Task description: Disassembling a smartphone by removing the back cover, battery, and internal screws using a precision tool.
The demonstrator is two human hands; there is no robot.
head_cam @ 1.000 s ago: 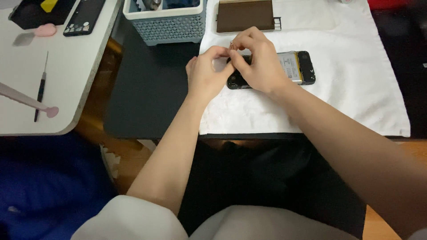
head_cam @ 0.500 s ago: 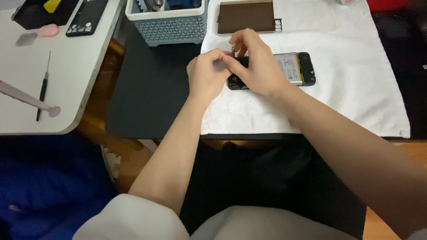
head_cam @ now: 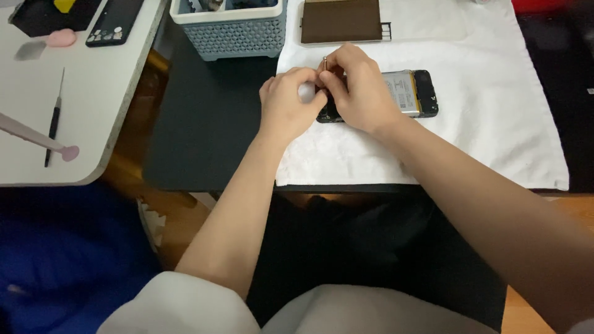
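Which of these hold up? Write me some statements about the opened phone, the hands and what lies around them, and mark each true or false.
1. The opened phone lies on a white cloth. True.
2. The left hand rests on the side table, away from the phone. False: it is at the phone's end, beside the right hand.
3. A grey perforated basket stands left of the cloth. True.
4. The brown panel lies on top of the phone. False: it lies apart, farther from the person.
5. A thin dark-handled screwdriver lies on the white side table. True.
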